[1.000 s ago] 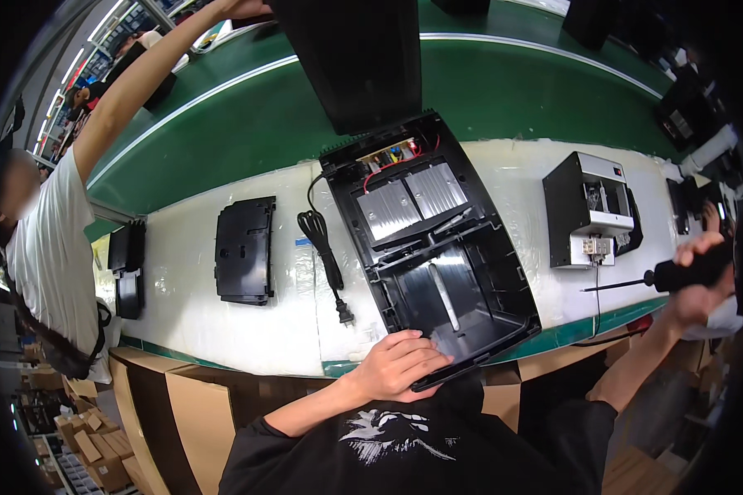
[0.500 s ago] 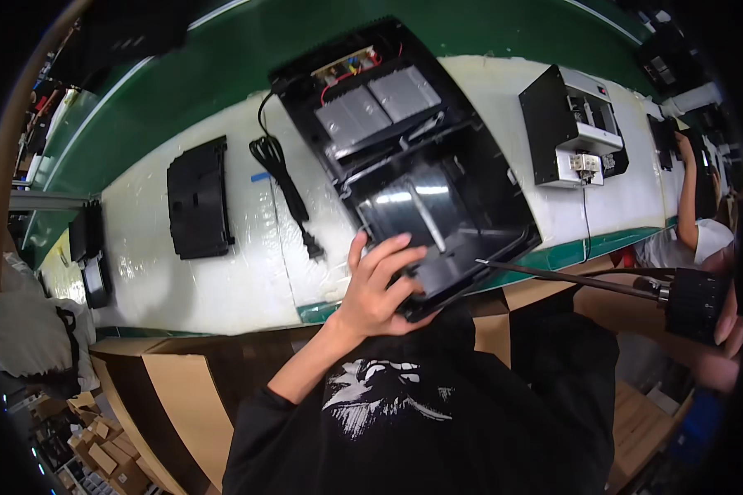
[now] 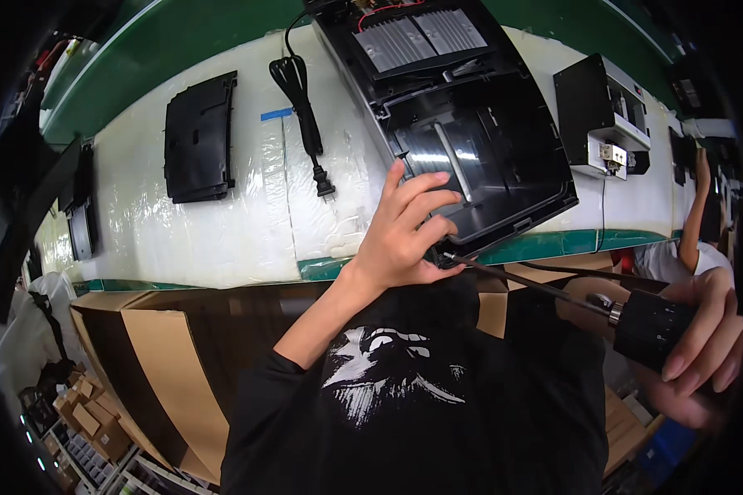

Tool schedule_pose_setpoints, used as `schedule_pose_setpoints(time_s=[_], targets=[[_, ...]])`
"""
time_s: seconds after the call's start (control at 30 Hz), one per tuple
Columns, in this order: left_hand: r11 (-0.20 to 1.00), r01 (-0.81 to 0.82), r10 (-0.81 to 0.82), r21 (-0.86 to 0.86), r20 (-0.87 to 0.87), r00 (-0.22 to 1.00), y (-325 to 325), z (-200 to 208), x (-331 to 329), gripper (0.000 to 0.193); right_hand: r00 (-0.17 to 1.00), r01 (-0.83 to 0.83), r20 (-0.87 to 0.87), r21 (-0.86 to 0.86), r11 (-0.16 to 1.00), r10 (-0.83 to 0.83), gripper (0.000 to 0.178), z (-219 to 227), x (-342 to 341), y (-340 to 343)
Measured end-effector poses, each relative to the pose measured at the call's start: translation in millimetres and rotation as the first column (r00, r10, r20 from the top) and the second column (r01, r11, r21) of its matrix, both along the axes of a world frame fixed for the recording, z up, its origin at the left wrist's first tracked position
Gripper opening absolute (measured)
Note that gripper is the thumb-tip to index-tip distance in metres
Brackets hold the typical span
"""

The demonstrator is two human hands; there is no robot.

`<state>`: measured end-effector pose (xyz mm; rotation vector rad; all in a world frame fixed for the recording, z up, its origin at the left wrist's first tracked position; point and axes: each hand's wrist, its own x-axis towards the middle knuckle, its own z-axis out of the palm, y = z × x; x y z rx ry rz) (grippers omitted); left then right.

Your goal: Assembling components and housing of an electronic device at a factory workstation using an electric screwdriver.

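A large black plastic housing [image 3: 504,157], opened up with silver heatsinks [image 3: 421,37] at its far end, lies on the padded bench in front of me. My left hand [image 3: 400,227] grips its near left corner, fingers bent over the rim and thumb low by the front edge. At the right, my right hand [image 3: 706,338] is wrapped round the black chuck end of an electric screwdriver [image 3: 652,328]. Its long bit points left, the tip right at the housing's near corner by my left thumb. Whether the tip sits in a screw cannot be made out.
A coiled black power cord [image 3: 301,107] and a flat black panel [image 3: 200,139] lie left of the housing. A black-and-white machine unit [image 3: 607,120] stands to the right. Cardboard boxes [image 3: 169,371] are below the bench edge. Another person's arm [image 3: 695,210] reaches in at far right.
The screwdriver tip has come left and reached the housing's near corner. My left hand has shifted to that corner, its fingers still over the rim. The whole view has shifted too.
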<state>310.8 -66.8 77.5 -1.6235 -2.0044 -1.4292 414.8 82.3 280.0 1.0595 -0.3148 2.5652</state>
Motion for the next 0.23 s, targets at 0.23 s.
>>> schedule_pose_setpoints(time_s=[0.23], targets=[[1.000, -0.007, 0.008, -0.023, 0.035, 0.999, -1, -3, 2, 0.033, 0.418, 0.625, 0.032, 0.715, 0.313, -0.908, 0.042, -38, 13, -11]])
